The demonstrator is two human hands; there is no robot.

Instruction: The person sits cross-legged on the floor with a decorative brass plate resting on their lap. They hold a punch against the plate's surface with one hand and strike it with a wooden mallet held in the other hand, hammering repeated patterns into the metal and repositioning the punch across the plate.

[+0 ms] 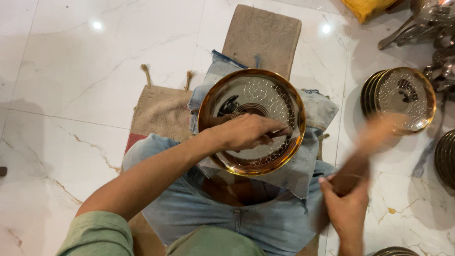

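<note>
Here, a round metal plate point(251, 121) with a gold rim rests on denim cloth point(311, 114) over the lap, under the left hand point(245, 132), which is closed on a thin punch point(280, 132). Right hand point(345, 204), fisted around a blurred wooden mallet point(374, 143), swings beside it. Risk: a skewed strike could hit the fingers or mar the pattern.

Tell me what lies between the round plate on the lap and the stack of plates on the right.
Head view: folded denim cloth edge, then bare marble floor.
</note>
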